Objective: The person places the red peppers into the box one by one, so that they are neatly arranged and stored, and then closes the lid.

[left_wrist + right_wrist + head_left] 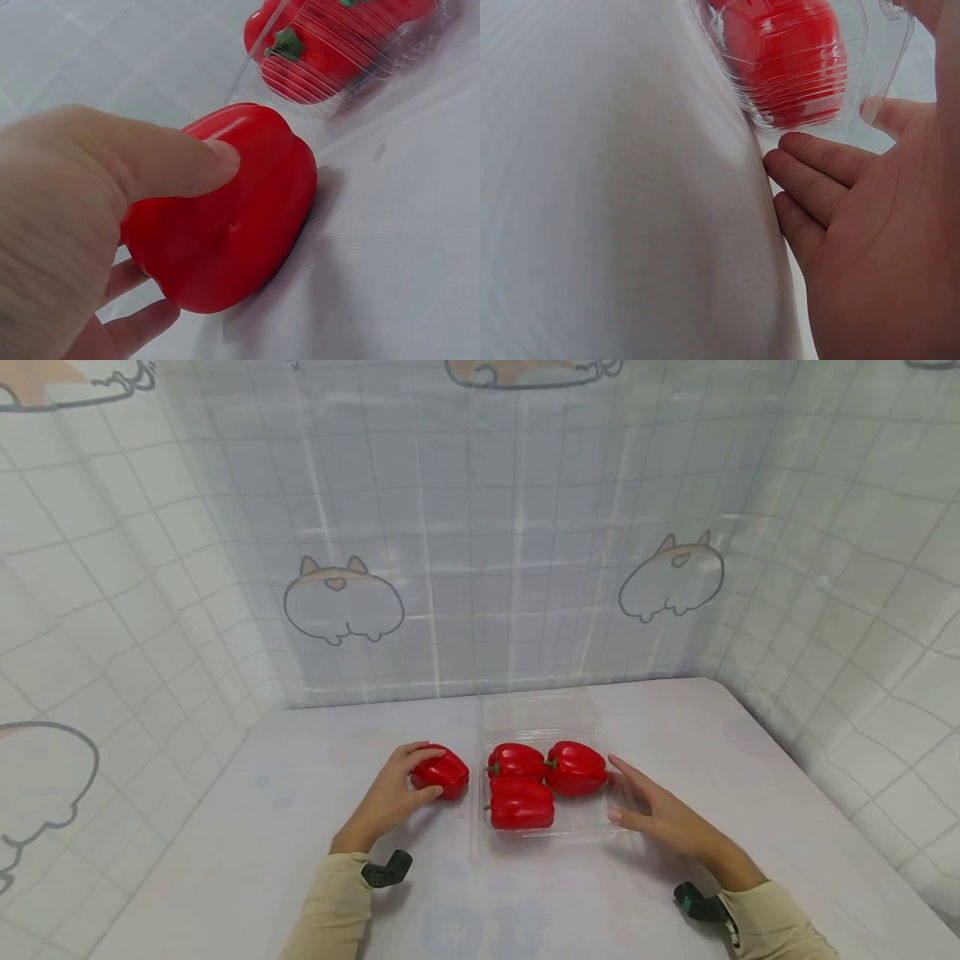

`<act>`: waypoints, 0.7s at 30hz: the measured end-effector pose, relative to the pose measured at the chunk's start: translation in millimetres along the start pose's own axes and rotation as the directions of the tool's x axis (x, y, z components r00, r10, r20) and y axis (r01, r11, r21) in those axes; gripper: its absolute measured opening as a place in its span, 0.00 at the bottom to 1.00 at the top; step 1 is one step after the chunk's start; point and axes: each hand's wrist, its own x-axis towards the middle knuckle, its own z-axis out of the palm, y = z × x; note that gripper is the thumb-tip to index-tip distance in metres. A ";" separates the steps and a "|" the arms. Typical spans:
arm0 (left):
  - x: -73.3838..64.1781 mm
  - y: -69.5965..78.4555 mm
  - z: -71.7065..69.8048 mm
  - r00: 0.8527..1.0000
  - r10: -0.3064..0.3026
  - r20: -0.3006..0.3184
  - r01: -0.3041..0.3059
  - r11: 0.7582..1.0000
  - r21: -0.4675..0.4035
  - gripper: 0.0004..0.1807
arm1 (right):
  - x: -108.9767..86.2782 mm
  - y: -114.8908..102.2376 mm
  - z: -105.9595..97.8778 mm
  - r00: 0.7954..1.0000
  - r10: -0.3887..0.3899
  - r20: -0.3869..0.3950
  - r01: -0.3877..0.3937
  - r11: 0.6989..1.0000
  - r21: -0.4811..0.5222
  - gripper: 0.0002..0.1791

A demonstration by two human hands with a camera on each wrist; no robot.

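My left hand (pixel 390 795) grips a red bell pepper (pixel 442 773) left of a clear plastic container. In the left wrist view the thumb (pixel 187 166) lies across the pepper (pixel 244 217) and the other fingers reach behind it. Three more red bell peppers with green stems lie inside the container (pixel 588 817): one back left (pixel 517 760), one back right (pixel 576 768), one at front left (pixel 522 803). My right hand (pixel 663 814) is at the container's right side, fingers extended. The right wrist view shows its fingertips (pixel 791 142) close to the ribbed container wall (pixel 802 94).
The container's transparent lid (pixel 536 710) lies folded back behind it, toward the rear edge of the white table (pixel 300 852). A grid-patterned curtain (pixel 495 543) with cartoon animal drawings surrounds the table at the back and both sides.
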 end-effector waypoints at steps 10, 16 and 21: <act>4.1 -3.1 4.6 0.999 -0.029 -0.023 0.029 0.999 0.019 0.32 | -1.2 -1.9 0.4 1.000 -0.017 0.004 0.017 1.000 -0.013 0.47; 4.6 -4.3 7.5 0.999 -0.040 -0.033 0.042 0.998 0.040 0.33 | 0.1 -0.4 0.5 1.000 -0.007 0.004 0.007 1.000 -0.002 0.48; 6.1 -2.3 9.0 0.998 -0.043 -0.041 0.045 0.997 0.055 0.37 | 0.1 1.0 -0.1 1.000 -0.002 -0.002 0.002 1.000 -0.006 0.48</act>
